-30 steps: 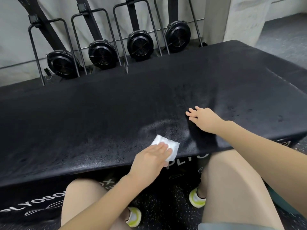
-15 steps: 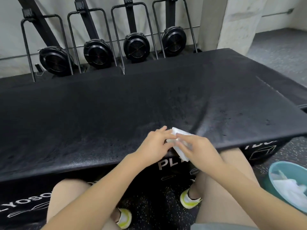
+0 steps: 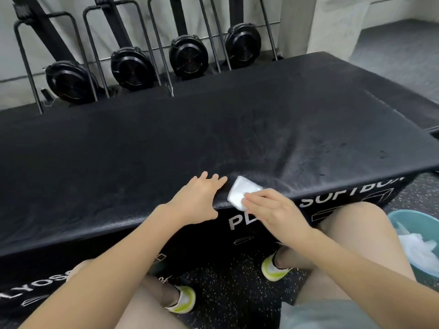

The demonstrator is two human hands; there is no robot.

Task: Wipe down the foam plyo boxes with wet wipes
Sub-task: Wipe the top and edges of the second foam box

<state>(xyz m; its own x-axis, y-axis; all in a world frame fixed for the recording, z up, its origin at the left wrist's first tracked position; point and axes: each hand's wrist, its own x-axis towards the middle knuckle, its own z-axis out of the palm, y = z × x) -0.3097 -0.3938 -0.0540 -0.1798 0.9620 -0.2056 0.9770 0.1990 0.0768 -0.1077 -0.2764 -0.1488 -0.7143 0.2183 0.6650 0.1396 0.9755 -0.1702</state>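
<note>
Two hands at the near edge of the black foam plyo box (image 3: 213,138), side by side. Left hand (image 3: 197,200) flat on the top surface, fingers straight and spread, pressing the cover just left of the wipe. Right hand (image 3: 273,207) with straight fingers laid over the white wet wipe (image 3: 240,192), pinning it where top meets front face. Folded into a small pad, that wipe, lying right on the rim above white printed lettering. Creased and dented, the cover around both hands. Behind the box, four black fan wheels (image 3: 187,55) on stands against the wall. At lower right, a teal basin (image 3: 415,224) holding crumpled white wipes, on speckled floor beside a knee.
</note>
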